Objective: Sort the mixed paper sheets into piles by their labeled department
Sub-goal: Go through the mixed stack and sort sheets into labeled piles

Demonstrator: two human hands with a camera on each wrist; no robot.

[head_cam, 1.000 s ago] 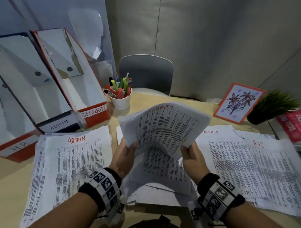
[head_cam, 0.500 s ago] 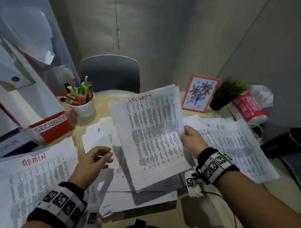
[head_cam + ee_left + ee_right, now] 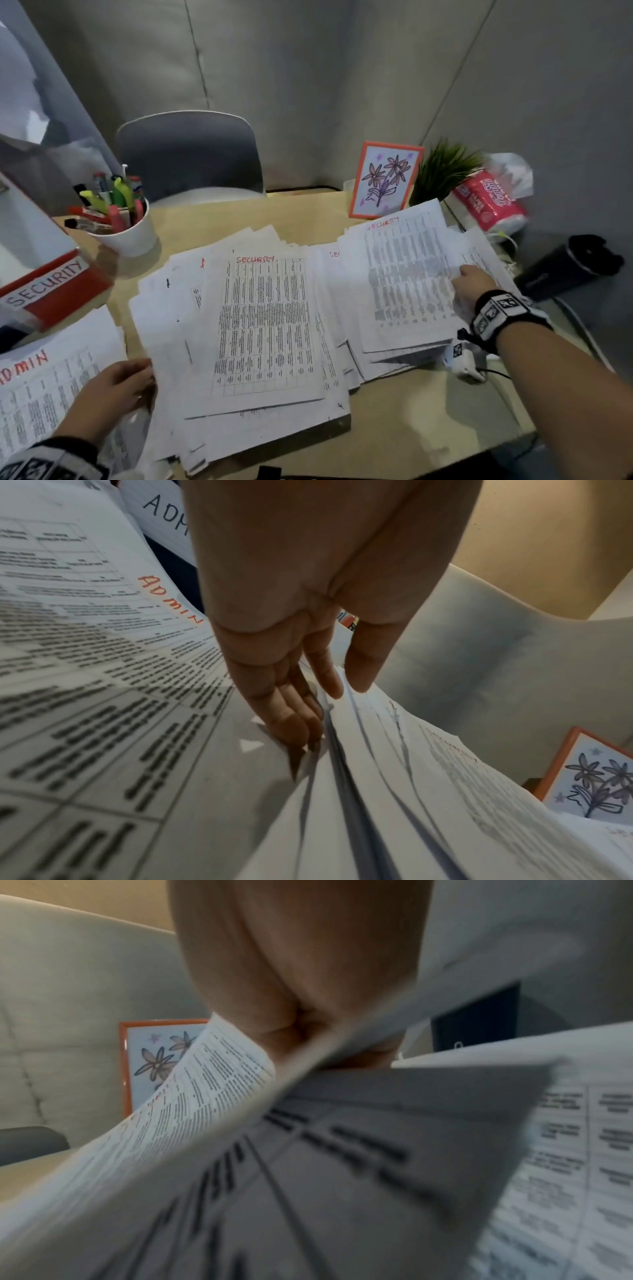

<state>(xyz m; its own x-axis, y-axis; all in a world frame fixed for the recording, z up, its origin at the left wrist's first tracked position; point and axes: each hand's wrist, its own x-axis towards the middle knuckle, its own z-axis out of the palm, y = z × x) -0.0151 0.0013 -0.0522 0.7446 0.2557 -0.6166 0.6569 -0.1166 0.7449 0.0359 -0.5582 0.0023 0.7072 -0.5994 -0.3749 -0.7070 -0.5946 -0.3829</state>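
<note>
A mixed stack of printed sheets [image 3: 263, 342] lies mid-table, its top sheet marked SECURITY in red. My left hand [image 3: 137, 380] rests at the stack's left edge. Its straight fingers [image 3: 294, 723] touch the sheet edges and its thumb lies over the top. To the right, my right hand [image 3: 462, 284] pinches the right edge of another SECURITY sheet [image 3: 404, 274], which lies low over the right-hand pile [image 3: 394, 359]. The right wrist view shows that sheet [image 3: 212, 1096] bent at my right hand [image 3: 308, 1031]. An ADMIN pile [image 3: 44, 394] sits at the lower left.
A red SECURITY file box [image 3: 51, 291] stands at the left, a white cup of pens [image 3: 126, 229] behind the stack. A flower card [image 3: 385, 181], a small plant [image 3: 442, 171], a red-and-white pack [image 3: 486, 202] and a black cup [image 3: 561, 267] sit at the back right. A grey chair [image 3: 191, 154] faces me.
My right hand carried the SECURITY sheet from above the middle stack over to the right-hand pile. My left hand let go of it and dropped to the stack's left edge.
</note>
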